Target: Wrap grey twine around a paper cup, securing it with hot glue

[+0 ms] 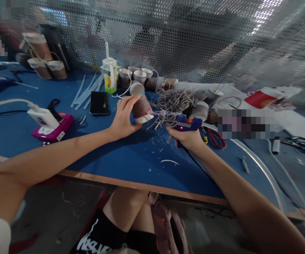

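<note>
My left hand (124, 118) is wrapped round a paper cup (141, 107) wound with brown cord, which lies tilted on its side above the blue table. In my right hand (188, 138) is a blue glue gun (188, 122) with a small red light, its nozzle pointing left at the red-edged end of the cup. Grey cord strands hang round the nozzle and partly hide its tip. Just behind lies a heap of grey cord (177, 100).
Several cups (140, 76) and a drink carton (110, 76) stand at the back. Left are a black phone (99, 103), glue sticks (89, 91) and a magenta power strip (53, 128). Red-handled scissors (217, 138) lie right, beside a clear tube (258, 160). A mesh screen (168, 42) rises behind.
</note>
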Motion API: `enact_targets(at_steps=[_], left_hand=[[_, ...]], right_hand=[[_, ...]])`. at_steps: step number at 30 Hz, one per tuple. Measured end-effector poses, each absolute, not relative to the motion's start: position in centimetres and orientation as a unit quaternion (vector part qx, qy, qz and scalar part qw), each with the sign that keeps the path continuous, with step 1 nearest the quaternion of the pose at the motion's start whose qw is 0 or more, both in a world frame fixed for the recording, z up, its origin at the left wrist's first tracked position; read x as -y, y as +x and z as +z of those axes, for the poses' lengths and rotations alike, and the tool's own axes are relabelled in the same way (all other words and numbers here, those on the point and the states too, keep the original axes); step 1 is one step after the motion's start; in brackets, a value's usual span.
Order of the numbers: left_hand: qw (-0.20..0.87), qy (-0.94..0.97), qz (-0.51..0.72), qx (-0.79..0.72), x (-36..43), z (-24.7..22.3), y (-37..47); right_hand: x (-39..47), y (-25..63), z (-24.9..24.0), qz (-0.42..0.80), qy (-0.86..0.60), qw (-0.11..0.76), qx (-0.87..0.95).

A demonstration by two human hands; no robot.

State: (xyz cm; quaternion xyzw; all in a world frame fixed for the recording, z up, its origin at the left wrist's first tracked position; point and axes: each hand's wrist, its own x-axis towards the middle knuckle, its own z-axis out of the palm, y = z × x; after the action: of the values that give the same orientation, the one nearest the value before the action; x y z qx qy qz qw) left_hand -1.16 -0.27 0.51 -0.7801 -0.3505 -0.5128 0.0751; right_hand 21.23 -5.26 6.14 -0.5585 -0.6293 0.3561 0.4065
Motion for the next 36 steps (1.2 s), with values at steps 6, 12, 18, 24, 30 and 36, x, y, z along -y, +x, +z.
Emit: enact_targets(at_steps=[6, 12, 18, 24, 30, 36], left_hand=[[0.080, -0.771, -0.521, 0.356, 0.2, 0.4, -1.1], [0.068, -0.776, -0.526, 0.341, 0.3, 0.5, -1.2], [0.058, -0.779, -0.528, 0.334, 0.4, 0.6, -1.4], [0.063, -0.767, -0.542, 0.338, -0.1, 0.5, -1.8], [0.081, -0.759, -0.550, 0.338, 0.0, 0.5, -1.5], [0.068, -0.761, -0.541, 0.351, 0.0, 0.4, -1.4]], right_hand=[[5.1, 21.7, 6.4, 0.328, -0.572, 0.419, 0.624], [4.8, 22.0, 6.2, 0.302, -0.562, 0.435, 0.636], [3.5, 23.1, 5.3, 0.276, -0.592, 0.410, 0.637], [4.6, 24.5, 7.5, -0.062, -0.615, 0.212, 0.757], [7.6, 23.7, 7.6, -0.130, -0.700, -0.063, 0.700], [9.2, 23.5, 9.6, -0.133, -0.668, -0.016, 0.732]])
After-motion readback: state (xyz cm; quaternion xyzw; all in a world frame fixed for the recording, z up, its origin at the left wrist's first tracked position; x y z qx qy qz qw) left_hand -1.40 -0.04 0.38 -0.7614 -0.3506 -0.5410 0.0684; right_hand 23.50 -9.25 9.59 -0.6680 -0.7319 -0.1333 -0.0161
